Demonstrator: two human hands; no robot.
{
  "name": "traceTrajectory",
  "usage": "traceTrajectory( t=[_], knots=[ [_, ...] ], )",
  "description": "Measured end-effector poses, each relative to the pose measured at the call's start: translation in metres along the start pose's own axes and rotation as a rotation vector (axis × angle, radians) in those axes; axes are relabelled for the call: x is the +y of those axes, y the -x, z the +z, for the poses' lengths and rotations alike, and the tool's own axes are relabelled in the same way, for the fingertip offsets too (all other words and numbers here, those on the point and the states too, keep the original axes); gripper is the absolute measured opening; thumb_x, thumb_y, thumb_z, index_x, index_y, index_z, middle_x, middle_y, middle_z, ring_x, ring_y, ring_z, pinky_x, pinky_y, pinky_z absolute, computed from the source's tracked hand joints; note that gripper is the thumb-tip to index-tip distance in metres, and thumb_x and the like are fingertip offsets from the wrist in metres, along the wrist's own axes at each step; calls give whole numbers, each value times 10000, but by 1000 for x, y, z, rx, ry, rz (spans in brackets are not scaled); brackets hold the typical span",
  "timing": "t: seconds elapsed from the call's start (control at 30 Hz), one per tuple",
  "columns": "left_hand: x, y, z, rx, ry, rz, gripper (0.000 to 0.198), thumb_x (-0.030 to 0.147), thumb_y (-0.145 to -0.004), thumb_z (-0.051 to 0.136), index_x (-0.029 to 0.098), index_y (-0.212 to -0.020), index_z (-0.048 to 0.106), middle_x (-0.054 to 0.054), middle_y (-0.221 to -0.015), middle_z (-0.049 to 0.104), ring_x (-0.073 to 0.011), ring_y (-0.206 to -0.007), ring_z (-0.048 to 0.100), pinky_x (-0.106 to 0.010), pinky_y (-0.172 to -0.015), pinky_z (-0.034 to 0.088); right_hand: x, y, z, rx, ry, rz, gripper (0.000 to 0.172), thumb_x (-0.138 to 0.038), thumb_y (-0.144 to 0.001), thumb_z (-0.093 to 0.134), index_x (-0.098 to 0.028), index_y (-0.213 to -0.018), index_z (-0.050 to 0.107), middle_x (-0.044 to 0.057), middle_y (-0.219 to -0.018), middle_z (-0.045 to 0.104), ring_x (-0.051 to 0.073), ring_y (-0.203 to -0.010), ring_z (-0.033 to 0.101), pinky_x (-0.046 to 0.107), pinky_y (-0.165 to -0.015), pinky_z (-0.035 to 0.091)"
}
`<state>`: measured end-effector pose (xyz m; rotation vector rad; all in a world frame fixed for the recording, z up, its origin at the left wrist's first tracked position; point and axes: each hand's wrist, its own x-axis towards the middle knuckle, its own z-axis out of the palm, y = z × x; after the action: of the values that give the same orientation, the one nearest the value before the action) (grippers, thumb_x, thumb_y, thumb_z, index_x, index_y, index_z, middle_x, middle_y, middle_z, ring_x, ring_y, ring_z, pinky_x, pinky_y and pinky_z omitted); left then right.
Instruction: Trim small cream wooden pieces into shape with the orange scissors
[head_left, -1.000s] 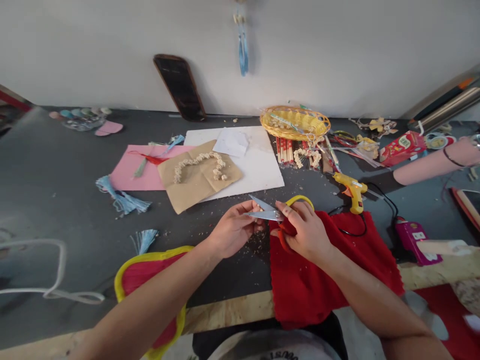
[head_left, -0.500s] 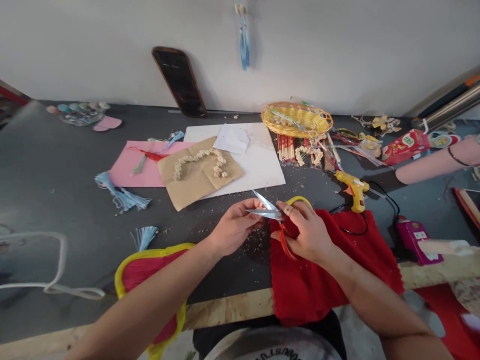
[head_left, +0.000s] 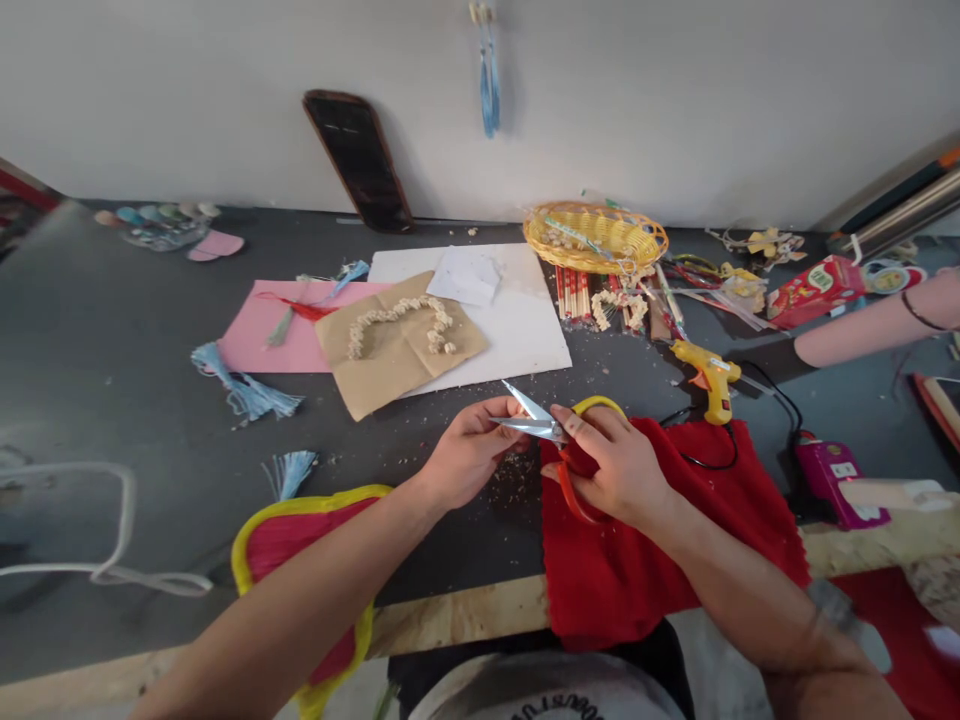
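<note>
My right hand [head_left: 619, 465] grips a pair of scissors [head_left: 536, 425] with one yellow and one red handle, and the blades stand apart, pointing left. Close by, the fingers of my left hand [head_left: 469, 450] are pinched together at the blades; what they hold is too small to make out. Small pale scraps lie on the dark table beneath. Beyond the hands, a curved row of beige bead-like pieces [head_left: 397, 312] rests on brown paper [head_left: 352, 390], over a white board [head_left: 525, 350]. Under my right hand spreads a red cloth [head_left: 675, 560].
A yellow basket [head_left: 600, 240] stands at the back, a phone [head_left: 360, 160] leans on the wall. To the right are a yellow glue gun [head_left: 709, 380], a purple power strip [head_left: 840, 485] and another person's arm [head_left: 877, 325]. Blue tassels [head_left: 247, 385] lie left.
</note>
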<state>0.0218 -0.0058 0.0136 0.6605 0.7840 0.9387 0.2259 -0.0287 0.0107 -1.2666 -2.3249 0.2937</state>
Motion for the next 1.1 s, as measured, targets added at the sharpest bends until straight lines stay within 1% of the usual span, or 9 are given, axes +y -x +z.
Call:
traceTrajectory(
  t=[0.17, 0.33, 0.57, 0.7, 0.97, 1.03, 1.1],
  knots=[
    [1, 1, 1, -25, 16, -15, 284, 323, -608, 847, 122, -695, 666, -24, -638, 609, -110, -592, 524, -225, -596, 392, -1, -1, -3, 2, 14, -6, 594, -431, -851, 630, -197, -1381, 498, 105, -1017, 613, 266, -994, 585, 404, -853, 545],
    [3, 1, 4, -49, 4, -26, 209, 234, -598, 822, 121, -666, 660, -17, -624, 588, -108, -587, 509, -224, -583, 369, -2, -3, -4, 20, -6, 1, 638, -453, -811, 665, -192, -1372, 506, 105, -1011, 596, 273, -981, 570, 419, -854, 543],
    [0, 2, 2, -56, -20, -1, 248, 320, -655, 818, 123, -707, 677, -30, -646, 600, -117, -600, 513, -232, -585, 371, -1, -2, -5, -8, -29, 7, 616, -456, -833, 651, -202, -1374, 504, 103, -1018, 612, 263, -990, 580, 406, -851, 550],
    [1, 2, 2, -42, -45, 16, 248, 308, -639, 828, 128, -667, 659, -19, -632, 590, -112, -598, 509, -225, -584, 366, 0, -3, -8, -18, -31, 0, 617, -435, -820, 671, -192, -1365, 516, 102, -1016, 613, 264, -994, 576, 409, -868, 546],
    [1, 2, 2, -15, -13, -41, 168, 194, -597, 803, 131, -674, 667, -10, -600, 586, -117, -577, 518, -243, -586, 381, 1, -3, -7, -32, -35, -27, 590, -448, -836, 652, -197, -1355, 525, 96, -981, 612, 257, -973, 575, 412, -850, 551],
    [0, 2, 1, -14, -4, -36, 174, 195, -597, 811, 128, -692, 681, -15, -617, 604, -116, -584, 529, -240, -588, 390, 2, -2, -6, -29, -17, -34, 600, -464, -836, 651, -195, -1358, 525, 99, -975, 617, 261, -969, 580, 416, -860, 548],
    [-3, 2, -1, -12, 13, -46, 206, 237, -613, 827, 124, -718, 692, -26, -647, 627, -116, -591, 540, -241, -592, 401, 3, -1, -4, -23, -6, -37, 598, -476, -847, 641, -199, -1363, 522, 100, -974, 632, 258, -961, 599, 403, -859, 551]
  ],
)
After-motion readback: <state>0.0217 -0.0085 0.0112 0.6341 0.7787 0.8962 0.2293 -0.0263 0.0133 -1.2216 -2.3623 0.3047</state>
